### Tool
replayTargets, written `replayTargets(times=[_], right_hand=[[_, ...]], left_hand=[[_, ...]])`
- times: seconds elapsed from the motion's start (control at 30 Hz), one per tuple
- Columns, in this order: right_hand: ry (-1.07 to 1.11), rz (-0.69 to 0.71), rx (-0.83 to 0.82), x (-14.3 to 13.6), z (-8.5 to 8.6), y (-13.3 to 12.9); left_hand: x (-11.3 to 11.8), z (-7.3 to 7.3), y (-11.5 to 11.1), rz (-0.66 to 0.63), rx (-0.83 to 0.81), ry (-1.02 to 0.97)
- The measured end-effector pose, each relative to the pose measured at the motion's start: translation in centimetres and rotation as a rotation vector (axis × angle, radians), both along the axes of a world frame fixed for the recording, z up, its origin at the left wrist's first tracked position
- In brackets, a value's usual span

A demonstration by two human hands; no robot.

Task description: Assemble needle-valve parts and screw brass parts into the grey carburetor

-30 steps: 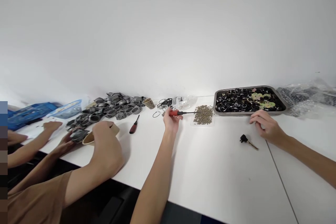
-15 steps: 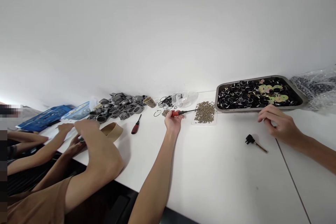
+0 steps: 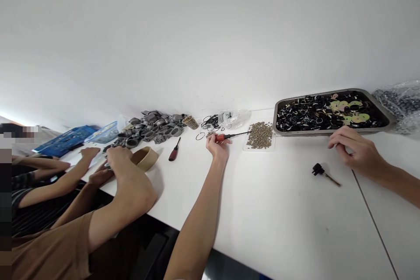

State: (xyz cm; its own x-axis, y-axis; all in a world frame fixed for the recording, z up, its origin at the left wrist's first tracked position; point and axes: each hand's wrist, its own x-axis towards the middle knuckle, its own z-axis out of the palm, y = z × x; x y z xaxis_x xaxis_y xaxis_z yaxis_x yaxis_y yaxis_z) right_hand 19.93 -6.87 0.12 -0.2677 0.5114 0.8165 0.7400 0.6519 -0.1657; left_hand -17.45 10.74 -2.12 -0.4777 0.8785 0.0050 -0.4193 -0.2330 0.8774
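Observation:
My left hand (image 3: 218, 146) is closed around the red handle of a screwdriver (image 3: 223, 137). The dark shaft points right, its tip at the near-left edge of a heap of small brass-coloured screws (image 3: 260, 135) in a shallow clear tray (image 3: 259, 149). My right hand (image 3: 356, 148) is at the front edge of a metal tray (image 3: 328, 132), thumb and fingers bent together; I cannot make out anything between them. Left of that hand, a key with a black head (image 3: 324, 174) lies on the white table.
Left of my arm lie a second screwdriver (image 3: 174, 150), a tape roll (image 3: 149, 157) and piled grey metal housings (image 3: 154, 127). Black rings (image 3: 210, 121) and a cup of screws (image 3: 190, 122) stand by the wall. A co-worker's arm (image 3: 131, 188) reaches in from the left.
The view has turned slightly, so the table things appear further right and a little higher. My left hand keeps the screwdriver at the screws; the right hand stays by the metal tray.

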Motion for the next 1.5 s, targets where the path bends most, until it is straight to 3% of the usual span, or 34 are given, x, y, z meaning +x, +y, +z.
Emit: replayTargets(times=[0.97, 1.5], right_hand=[[-0.03, -0.019, -0.066, 0.39, -0.67, 0.06], [-0.011, 0.013, -0.11, 0.32, -0.6, 0.05]], left_hand=[[-0.44, -0.2, 0.34, -0.072, -0.02, -0.007], [0.09, 0.01, -0.08, -0.304, -0.005, 0.053]])
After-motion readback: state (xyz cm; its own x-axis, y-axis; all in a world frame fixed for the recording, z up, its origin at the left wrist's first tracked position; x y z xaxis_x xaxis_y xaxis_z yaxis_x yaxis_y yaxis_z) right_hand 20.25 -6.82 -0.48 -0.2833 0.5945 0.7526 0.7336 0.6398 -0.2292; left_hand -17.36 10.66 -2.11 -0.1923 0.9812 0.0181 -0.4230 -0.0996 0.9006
